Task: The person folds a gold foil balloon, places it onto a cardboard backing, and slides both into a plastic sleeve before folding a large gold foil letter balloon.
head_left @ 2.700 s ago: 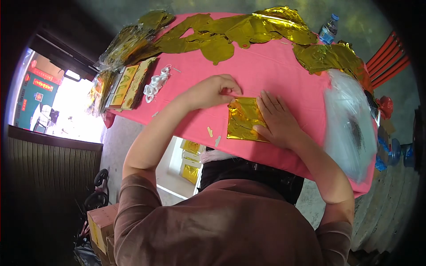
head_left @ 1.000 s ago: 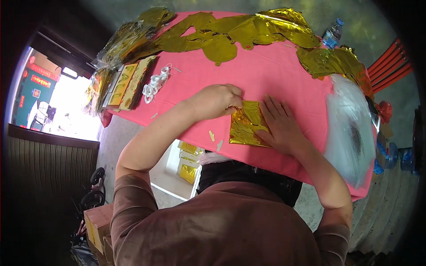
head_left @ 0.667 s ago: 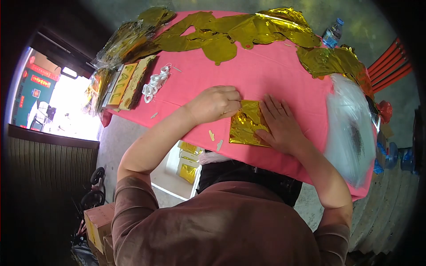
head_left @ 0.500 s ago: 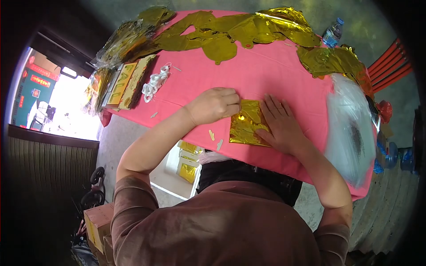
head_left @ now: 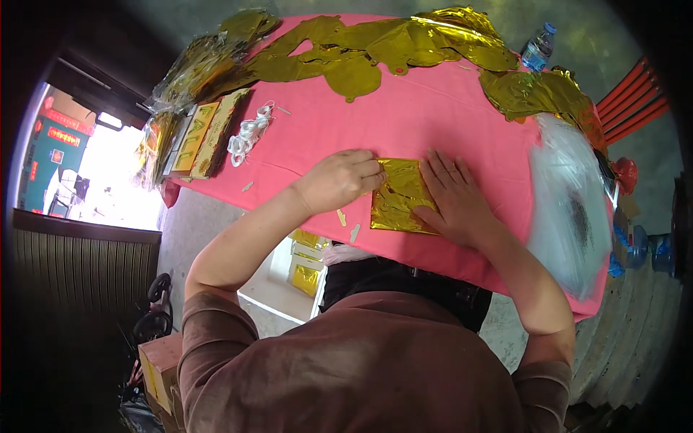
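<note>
A folded gold foil balloon [head_left: 401, 198] lies as a flat, shiny square at the near side of the pink-covered table. My left hand [head_left: 341, 180] is closed, its fingertips pinching the upper left edge of the foil. With fingers stretched out, my right hand [head_left: 456, 198] rests flat on the foil's right side and on the cloth beside it. Two small pale hooked tabs, one a grey tab [head_left: 355, 232], lie below my left hand near the table edge.
Flat gold foil balloons [head_left: 354, 76] spread along the far edge. Clear plastic bags [head_left: 570, 216] lie at the right, a water bottle [head_left: 538, 47] at the back right. White ribbon [head_left: 251, 133] and printed packets [head_left: 206, 137] sit left. Below stands a white box [head_left: 278, 292] holding gold packets.
My left hand has shifted slightly left along the foil's upper left edge, and the foil looks flatter there. My right hand keeps pressing in the same place.
</note>
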A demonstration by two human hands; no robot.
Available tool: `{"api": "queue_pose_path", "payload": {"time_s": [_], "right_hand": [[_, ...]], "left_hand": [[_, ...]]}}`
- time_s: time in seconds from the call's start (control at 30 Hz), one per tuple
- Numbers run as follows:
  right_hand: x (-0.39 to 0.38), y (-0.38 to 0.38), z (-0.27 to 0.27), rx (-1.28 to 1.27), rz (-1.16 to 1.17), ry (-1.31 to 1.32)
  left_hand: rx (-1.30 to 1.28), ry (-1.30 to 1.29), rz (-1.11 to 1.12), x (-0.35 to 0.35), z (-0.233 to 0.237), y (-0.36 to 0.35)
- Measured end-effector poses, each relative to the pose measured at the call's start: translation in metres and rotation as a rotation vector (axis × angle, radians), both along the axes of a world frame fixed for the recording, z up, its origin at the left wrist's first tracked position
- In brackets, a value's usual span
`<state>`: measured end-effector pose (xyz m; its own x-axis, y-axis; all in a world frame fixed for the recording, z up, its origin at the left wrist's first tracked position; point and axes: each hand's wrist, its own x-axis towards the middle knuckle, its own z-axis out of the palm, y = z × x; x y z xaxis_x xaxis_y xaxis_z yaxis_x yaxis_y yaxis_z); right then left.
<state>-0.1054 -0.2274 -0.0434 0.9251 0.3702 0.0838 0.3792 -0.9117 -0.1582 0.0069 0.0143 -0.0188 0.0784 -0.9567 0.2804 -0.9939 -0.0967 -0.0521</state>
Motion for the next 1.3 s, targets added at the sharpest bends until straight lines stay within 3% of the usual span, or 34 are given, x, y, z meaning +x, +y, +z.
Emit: {"api": "queue_pose_path", "payload": {"time_s": [0.2,0.4,0.63,0.83,1.0,1.23,1.3], "right_hand": [[0.001,0.000,0.000,0.015,0.004,-0.027],[0.001,0.000,0.000,0.005,0.015,-0.033],[0.000,0.000,0.000,0.021,0.017,-0.010],[0.000,0.000,0.002,0.027,0.017,-0.003],[0.000,-0.002,0.001,0.026,0.022,0.001],[0.000,-0.001,0.002,0.043,0.019,0.008],[0.001,-0.001,0.003,0.042,0.021,0.015]], "left_hand": [[-0.146,0.177,0.041,-0.007,-0.002,0.005],[-0.075,0.289,0.135,-0.016,0.000,0.008],[-0.024,0.144,0.123,-0.015,0.010,0.009],[-0.096,0.405,0.102,-0.005,0.004,0.006],[-0.314,0.588,0.334,-0.005,-0.014,-0.008],[-0.299,0.635,0.390,-0.002,-0.008,-0.015],[-0.253,0.710,0.557,0.001,0.002,-0.021]]}}
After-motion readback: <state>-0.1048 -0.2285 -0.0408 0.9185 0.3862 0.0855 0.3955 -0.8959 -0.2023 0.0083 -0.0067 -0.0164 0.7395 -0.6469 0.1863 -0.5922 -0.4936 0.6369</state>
